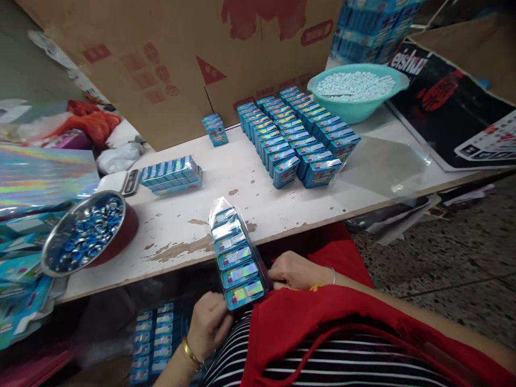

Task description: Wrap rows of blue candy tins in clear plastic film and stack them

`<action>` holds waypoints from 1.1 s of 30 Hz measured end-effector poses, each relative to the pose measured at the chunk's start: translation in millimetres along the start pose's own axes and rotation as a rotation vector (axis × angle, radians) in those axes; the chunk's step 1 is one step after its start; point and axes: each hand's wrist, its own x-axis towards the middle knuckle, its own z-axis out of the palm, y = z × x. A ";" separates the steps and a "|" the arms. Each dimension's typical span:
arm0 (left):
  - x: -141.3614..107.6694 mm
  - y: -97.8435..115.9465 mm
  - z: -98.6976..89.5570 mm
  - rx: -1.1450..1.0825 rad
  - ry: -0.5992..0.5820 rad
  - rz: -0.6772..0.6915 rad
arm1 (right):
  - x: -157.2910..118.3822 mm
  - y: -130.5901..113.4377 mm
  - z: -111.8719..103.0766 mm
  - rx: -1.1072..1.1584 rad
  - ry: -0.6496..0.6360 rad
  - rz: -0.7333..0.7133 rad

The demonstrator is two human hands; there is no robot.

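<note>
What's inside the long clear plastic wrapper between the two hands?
A row of small blue boxes with shiny iridescent tops shows through the clear plastic wrapper. Their undersides and whatever they hold are covered, so can't tell.

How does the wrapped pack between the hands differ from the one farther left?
The near pack juts off the table; the left pack sits wholly on it. The near pack points across the table's front edge; the left pack lies roughly along it. Both hold blue boxes in clear film.
</note>
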 end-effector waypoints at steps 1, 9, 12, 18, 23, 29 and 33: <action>-5.0 6.8 1.2 -0.023 -0.004 -0.004 | -1.8 -1.5 0.0 0.021 -0.022 -0.013; 50.0 2.8 11.4 0.074 0.164 -0.017 | 35.9 16.3 -19.6 -0.109 0.097 0.299; 80.6 -13.6 22.1 0.126 0.253 -0.092 | 56.2 40.1 -39.6 -0.219 0.145 0.448; 88.8 -20.1 31.7 -0.017 0.173 -0.091 | 47.0 50.4 -49.9 0.212 0.462 0.627; 83.6 -42.9 17.8 -0.105 0.576 -0.404 | 56.0 15.1 -27.4 0.828 0.545 0.625; 110.7 -147.7 -28.8 -0.313 0.705 -0.747 | 80.8 1.1 -13.7 0.987 0.652 0.628; 122.4 -188.6 -41.4 -0.787 0.583 -0.839 | 80.6 8.0 -22.1 1.141 0.616 0.638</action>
